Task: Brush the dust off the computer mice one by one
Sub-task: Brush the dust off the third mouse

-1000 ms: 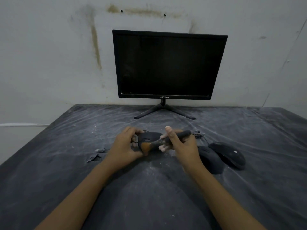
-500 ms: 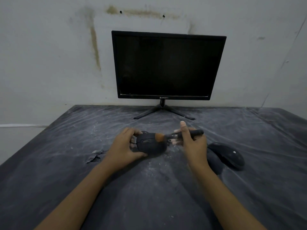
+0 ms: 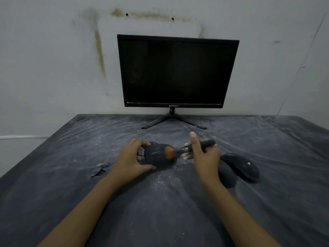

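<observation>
A: Where's the one being cleaned?

B: In front of the monitor point(image 3: 178, 70), just short of its stand and a little toward its left edge. The left hand point(image 3: 130, 157) has its grip curled round the held mouse point(image 3: 156, 155), thumb on the near side and fingers over the far side. I can't tell whether the mouse rests on the desk point(image 3: 71, 193) or is lifted slightly.

A: And the other hand?

B: The right hand point(image 3: 204, 157) has its grip closed round the handle of the brush point(image 3: 188, 149), thumb pointing up. The bristles touch the top of the held mouse.

A: How would you do this step well?

B: I'd use light strokes in one direction, running off the edge of the shell, so the dust drops onto the desk and not into the wheel slot. I'd also turn the shell in the left grip to reach the sides, and hold it firmly enough that it doesn't twist.

A: What's the count?

B: There are three mice. One is in hand. The outer mouse point(image 3: 240, 166) and the inner mouse point(image 3: 227, 173) lie close together in front of the monitor's right corner, the inner one partly behind the right wrist. There's also one brush, one monitor, and a few small scraps point(image 3: 99, 169) in front of the monitor, out past its left edge.
</observation>
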